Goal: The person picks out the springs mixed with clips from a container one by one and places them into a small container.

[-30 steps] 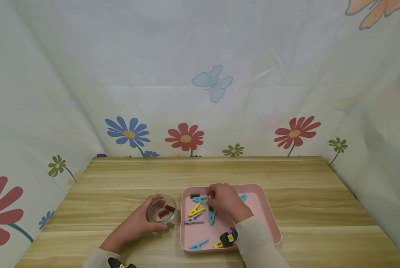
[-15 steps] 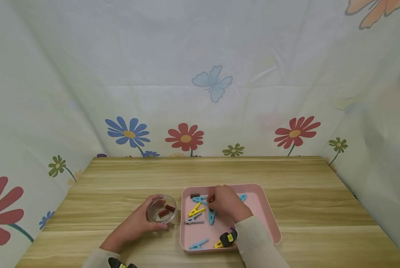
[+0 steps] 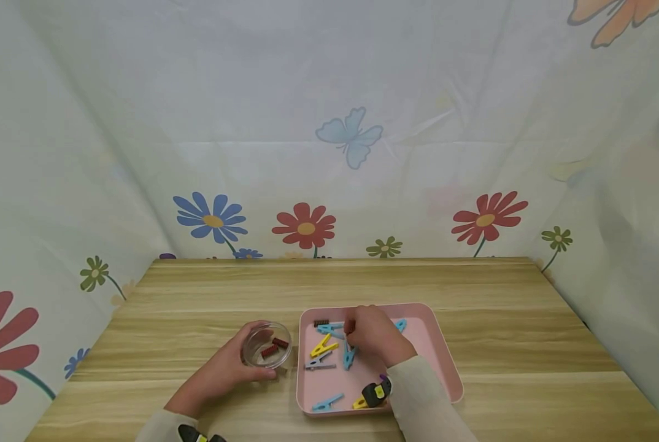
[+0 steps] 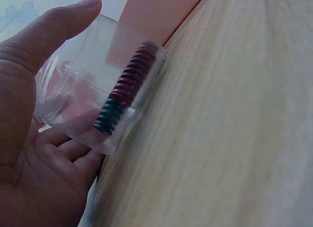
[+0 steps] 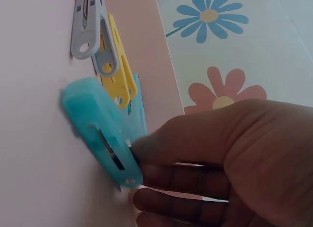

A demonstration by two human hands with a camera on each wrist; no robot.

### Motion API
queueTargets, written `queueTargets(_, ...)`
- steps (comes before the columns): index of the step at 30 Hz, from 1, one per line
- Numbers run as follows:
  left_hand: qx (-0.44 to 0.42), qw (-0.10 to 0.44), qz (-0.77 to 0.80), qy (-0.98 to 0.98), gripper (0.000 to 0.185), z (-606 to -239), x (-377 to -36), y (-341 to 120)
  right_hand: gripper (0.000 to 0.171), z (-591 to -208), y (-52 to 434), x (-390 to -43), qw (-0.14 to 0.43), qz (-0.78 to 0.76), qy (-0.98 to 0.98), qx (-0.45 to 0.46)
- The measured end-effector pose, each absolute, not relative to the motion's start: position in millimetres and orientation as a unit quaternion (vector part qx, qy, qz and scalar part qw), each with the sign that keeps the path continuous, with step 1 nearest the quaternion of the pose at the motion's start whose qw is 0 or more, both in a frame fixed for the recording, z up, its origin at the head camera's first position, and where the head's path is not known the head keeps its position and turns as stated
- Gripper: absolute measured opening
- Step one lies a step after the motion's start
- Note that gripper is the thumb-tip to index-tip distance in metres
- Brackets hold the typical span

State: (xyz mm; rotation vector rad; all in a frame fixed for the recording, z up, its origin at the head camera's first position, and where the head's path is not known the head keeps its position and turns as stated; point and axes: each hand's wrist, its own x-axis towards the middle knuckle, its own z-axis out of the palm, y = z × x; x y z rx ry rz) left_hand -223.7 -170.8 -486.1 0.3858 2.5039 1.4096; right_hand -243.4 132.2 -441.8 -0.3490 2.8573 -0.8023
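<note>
My left hand (image 3: 235,362) holds a small clear plastic cup (image 3: 245,362) around its side, just left of the tray. Reddish coil springs (image 3: 270,351) lie inside; in the left wrist view, one dark green spring (image 4: 108,117) shows below the red ones. Over the pink tray (image 3: 451,374), my right hand (image 3: 376,334) pinches the end of a light-blue clothespin (image 5: 100,126) between thumb and fingers. The far side of this grip is hidden. Beside it lie a yellow clothespin (image 3: 324,347), a grey clothespin (image 3: 319,362) and another blue clothespin (image 3: 329,329).
A dark coil spring (image 3: 321,322) lies in the tray's far left corner. Nearer the front are a blue clothespin (image 3: 327,403) and a partly covered yellow clothespin (image 3: 359,403). The wooden table (image 3: 528,344) reaches back to a flower-print curtain (image 3: 401,196).
The right fingers have shifted slightly, and the blue clothespin beneath them has moved a little. A dark spring seen by those fingers earlier is now out of sight. The left hand stays still.
</note>
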Motion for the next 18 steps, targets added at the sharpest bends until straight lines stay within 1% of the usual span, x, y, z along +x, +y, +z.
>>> queueTargets(18,0.138,0.115,0.485,0.856,0.083,-486.5,-223.3,-170.8,0.017,-444.6,132.3,-242.3,0.068,-0.254,0.956,-0.128)
